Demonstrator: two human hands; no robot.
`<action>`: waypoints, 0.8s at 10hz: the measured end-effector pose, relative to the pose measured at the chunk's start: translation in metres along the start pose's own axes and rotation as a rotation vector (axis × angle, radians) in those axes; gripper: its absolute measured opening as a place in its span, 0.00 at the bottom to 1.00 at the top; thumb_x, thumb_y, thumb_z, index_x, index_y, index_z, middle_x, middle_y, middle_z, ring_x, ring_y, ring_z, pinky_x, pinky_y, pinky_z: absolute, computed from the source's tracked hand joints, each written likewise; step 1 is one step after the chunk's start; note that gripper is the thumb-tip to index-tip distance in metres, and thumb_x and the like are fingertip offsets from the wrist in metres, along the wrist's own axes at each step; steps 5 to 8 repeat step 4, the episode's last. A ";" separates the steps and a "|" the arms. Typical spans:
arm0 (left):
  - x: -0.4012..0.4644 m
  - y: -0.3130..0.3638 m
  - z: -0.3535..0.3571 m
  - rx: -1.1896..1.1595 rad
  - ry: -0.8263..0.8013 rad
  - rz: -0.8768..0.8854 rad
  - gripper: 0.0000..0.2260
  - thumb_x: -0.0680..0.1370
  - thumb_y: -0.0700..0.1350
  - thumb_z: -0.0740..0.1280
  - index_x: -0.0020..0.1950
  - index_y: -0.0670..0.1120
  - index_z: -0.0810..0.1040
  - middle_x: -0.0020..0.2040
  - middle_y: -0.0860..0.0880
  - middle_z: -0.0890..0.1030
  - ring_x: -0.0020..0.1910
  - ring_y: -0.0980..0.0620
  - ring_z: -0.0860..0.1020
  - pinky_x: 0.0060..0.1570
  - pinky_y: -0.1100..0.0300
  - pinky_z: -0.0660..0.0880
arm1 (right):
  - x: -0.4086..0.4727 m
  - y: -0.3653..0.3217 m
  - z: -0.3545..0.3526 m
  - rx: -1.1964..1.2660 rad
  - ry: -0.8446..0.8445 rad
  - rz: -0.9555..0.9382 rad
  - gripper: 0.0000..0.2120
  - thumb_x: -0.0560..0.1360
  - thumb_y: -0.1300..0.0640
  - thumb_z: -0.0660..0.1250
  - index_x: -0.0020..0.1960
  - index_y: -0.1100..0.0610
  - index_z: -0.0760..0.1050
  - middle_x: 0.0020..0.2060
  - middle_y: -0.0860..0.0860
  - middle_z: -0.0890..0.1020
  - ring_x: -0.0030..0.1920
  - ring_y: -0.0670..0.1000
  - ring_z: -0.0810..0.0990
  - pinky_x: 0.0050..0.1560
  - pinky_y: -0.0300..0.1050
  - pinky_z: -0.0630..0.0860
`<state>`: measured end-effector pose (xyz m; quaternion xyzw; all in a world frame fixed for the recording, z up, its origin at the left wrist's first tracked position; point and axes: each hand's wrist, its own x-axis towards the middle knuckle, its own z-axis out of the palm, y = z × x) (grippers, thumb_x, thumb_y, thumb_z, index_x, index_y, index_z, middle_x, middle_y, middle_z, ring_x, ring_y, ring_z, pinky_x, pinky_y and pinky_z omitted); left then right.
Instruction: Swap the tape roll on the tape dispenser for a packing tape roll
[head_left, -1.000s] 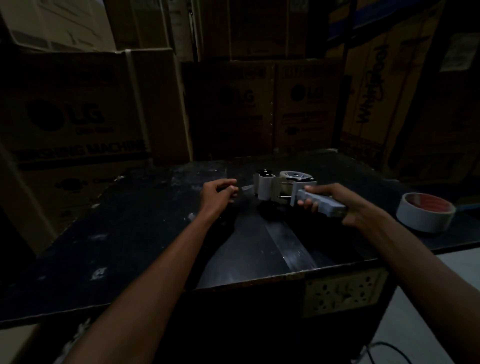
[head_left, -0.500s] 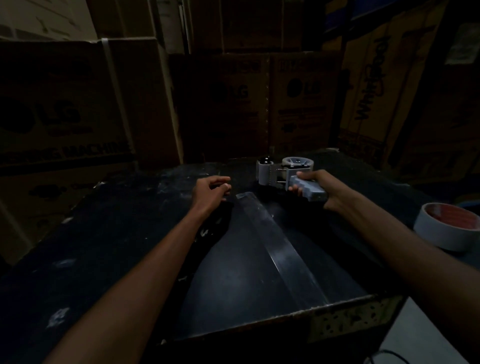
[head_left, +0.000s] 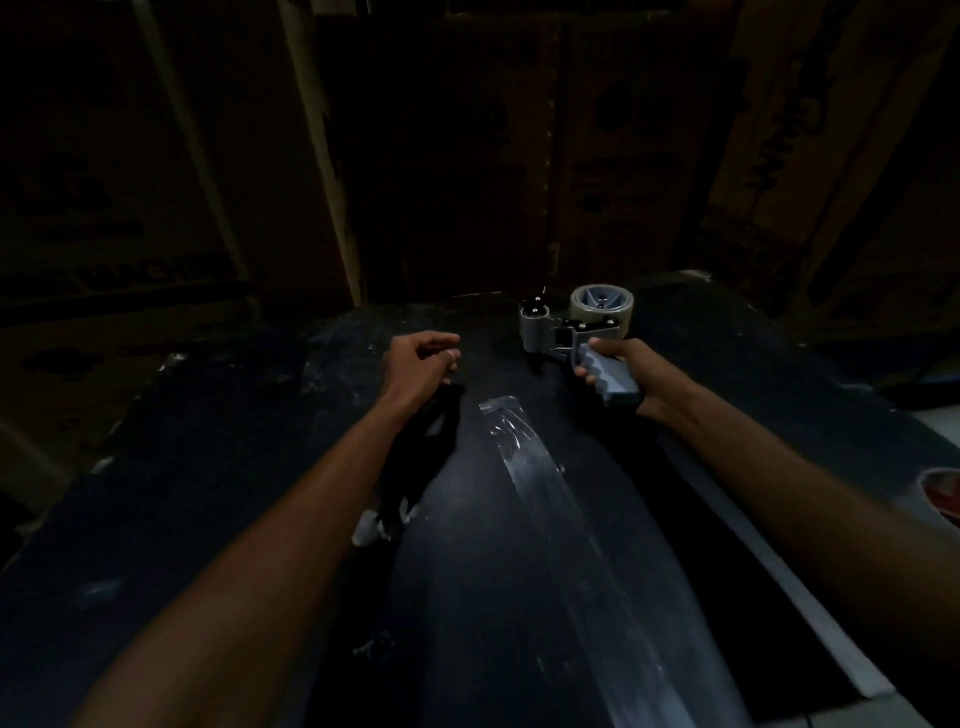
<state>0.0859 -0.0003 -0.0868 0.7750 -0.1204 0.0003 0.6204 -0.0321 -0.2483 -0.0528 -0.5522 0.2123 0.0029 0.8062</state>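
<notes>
A grey tape dispenser (head_left: 563, 332) lies on its side on the dark table (head_left: 208, 493), far middle. My right hand (head_left: 626, 371) grips its ribbed handle. A tape roll (head_left: 602, 305) sits on the dispenser's hub, and the roller end points left. My left hand (head_left: 421, 364) hovers to the left of the dispenser with fingers loosely curled and nothing visible in them. A second roll with a red core (head_left: 943, 496) lies at the right edge, mostly cut off. A strip of clear tape (head_left: 540, 499) is stuck along the table from near my hands toward me.
Large cardboard boxes (head_left: 613, 156) stand close behind the table, forming a wall. The scene is very dark. White scuffs (head_left: 376, 525) mark the table under my left forearm. A pale floor strip (head_left: 852, 675) shows past the table's right edge.
The view has dropped closer to the table and both hands have reached farther away. The dispenser has moved along the table away from the stuck tape strip. The spare roll has slid toward the right edge.
</notes>
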 end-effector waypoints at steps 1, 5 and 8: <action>-0.011 0.010 -0.005 0.034 0.000 -0.043 0.09 0.76 0.34 0.69 0.52 0.45 0.82 0.45 0.43 0.84 0.39 0.50 0.81 0.38 0.58 0.78 | -0.005 -0.004 0.001 -0.023 0.044 0.069 0.14 0.80 0.55 0.65 0.60 0.63 0.73 0.42 0.59 0.80 0.39 0.53 0.81 0.37 0.44 0.83; -0.084 0.047 -0.032 0.423 -0.115 -0.156 0.11 0.74 0.40 0.69 0.55 0.48 0.84 0.49 0.51 0.85 0.47 0.53 0.82 0.54 0.60 0.78 | -0.064 -0.002 0.014 -0.209 0.125 0.365 0.34 0.69 0.36 0.72 0.60 0.62 0.71 0.51 0.62 0.81 0.47 0.58 0.84 0.42 0.51 0.81; -0.084 0.047 -0.032 0.423 -0.115 -0.156 0.11 0.74 0.40 0.69 0.55 0.48 0.84 0.49 0.51 0.85 0.47 0.53 0.82 0.54 0.60 0.78 | -0.064 -0.002 0.014 -0.209 0.125 0.365 0.34 0.69 0.36 0.72 0.60 0.62 0.71 0.51 0.62 0.81 0.47 0.58 0.84 0.42 0.51 0.81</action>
